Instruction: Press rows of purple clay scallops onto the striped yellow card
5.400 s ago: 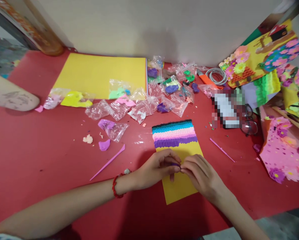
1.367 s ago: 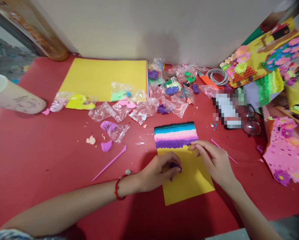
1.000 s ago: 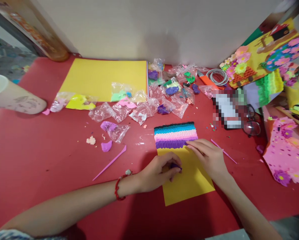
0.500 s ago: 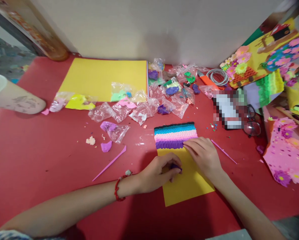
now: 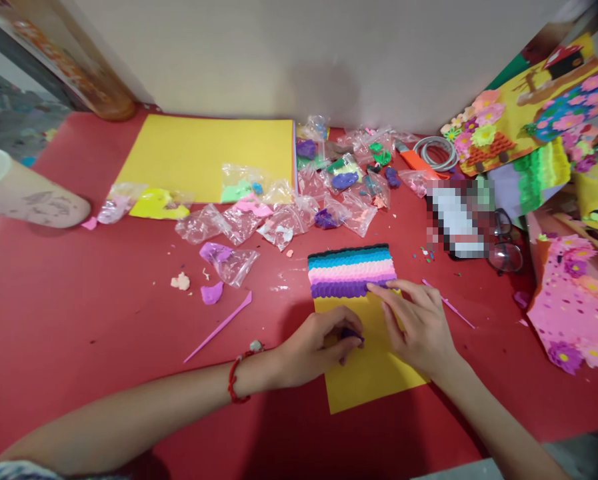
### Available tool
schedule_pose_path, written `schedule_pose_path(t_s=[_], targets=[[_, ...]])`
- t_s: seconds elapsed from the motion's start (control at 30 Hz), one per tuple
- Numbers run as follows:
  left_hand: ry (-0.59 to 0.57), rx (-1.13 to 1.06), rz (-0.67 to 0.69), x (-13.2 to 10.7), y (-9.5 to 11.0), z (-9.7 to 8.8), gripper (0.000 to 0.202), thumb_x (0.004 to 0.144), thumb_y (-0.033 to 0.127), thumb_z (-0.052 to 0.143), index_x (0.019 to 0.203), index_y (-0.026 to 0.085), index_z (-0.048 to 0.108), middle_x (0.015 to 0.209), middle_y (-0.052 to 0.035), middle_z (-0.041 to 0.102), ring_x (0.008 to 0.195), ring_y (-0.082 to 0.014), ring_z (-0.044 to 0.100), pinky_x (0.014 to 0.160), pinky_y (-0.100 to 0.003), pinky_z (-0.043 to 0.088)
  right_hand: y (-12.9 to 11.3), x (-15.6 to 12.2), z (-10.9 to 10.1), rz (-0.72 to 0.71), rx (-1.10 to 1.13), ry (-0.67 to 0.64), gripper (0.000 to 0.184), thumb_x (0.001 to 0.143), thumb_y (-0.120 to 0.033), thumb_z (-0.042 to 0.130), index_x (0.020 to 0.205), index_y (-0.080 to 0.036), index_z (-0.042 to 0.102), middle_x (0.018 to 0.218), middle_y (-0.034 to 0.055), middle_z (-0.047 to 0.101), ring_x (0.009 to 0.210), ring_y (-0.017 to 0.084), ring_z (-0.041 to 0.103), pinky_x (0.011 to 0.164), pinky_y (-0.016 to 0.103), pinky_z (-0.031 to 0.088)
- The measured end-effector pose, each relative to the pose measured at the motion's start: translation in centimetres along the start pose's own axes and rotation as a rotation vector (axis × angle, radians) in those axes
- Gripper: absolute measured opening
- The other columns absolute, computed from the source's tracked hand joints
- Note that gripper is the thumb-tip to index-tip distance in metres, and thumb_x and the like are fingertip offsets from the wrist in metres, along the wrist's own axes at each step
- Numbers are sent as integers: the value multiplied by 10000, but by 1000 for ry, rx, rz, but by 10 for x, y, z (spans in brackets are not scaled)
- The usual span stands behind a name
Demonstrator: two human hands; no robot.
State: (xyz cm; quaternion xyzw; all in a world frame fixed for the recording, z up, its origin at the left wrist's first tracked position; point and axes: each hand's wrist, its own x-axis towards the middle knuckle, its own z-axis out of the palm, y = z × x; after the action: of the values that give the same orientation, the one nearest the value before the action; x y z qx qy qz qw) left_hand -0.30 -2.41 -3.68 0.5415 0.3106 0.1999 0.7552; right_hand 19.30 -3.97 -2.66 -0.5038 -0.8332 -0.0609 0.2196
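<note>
A yellow sheet of card [image 5: 363, 383] lies on the red table, its upper part covered by scalloped rows of modelling clay [image 5: 351, 270] running black, blue, pink and purple from the top down. My left hand [image 5: 323, 343] rests over the card with a lump of dark purple clay [image 5: 351, 333] pinched between thumb and fingers. At the right end of the lowest purple row is my right hand [image 5: 419, 320]. Its fingers are spread apart, and the index fingertip touches the purple clay. Nothing shows between those fingers.
Several plastic bags of clay [image 5: 283, 223] lie behind the card. Pink sculpting tools lie left [image 5: 219, 327] and right [image 5: 451, 303]. A phone [image 5: 456, 223], glasses [image 5: 503, 257] and clay-decorated cards [image 5: 563, 300] sit at right. A cup [image 5: 43, 193] stands far left, near a larger yellow sheet [image 5: 193, 153].
My right hand has opened from a closer pinch, its fingers spreading and the wrist shifting slightly right. The left hand has stayed in place with its purple clay.
</note>
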Motion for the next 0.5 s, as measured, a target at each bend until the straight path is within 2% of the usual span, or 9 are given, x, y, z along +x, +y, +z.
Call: schedule_pose_path(t_s=[0.23,0.4,0.5], targets=[[7,115,-14,0,2,1,51,814,181,496,859,157,492,738,4,525,572,-84,518,515,-202,416,-1,-6,6,-127,-102,-54,465,807,-27,456,1248,-173,480,927,57,702,982,194,596,716,319,332],[12,162,-3,0,1,3,31,817,159,487,848,156,490,676,18,520,558,-84,499,502,-197,384,-5,-10,7,-74,-40,-21,464,785,-12,493,1229,-144,492,709,25,679,898,194,601,728,330,335],[-1,179,28,0,-1,3,55,816,162,486,870,153,494,729,-2,545,582,-90,506,528,-211,409,-5,-11,4,-50,-13,-11,419,776,-8,492,1169,-146,538,728,35,674,884,194,596,735,337,341]])
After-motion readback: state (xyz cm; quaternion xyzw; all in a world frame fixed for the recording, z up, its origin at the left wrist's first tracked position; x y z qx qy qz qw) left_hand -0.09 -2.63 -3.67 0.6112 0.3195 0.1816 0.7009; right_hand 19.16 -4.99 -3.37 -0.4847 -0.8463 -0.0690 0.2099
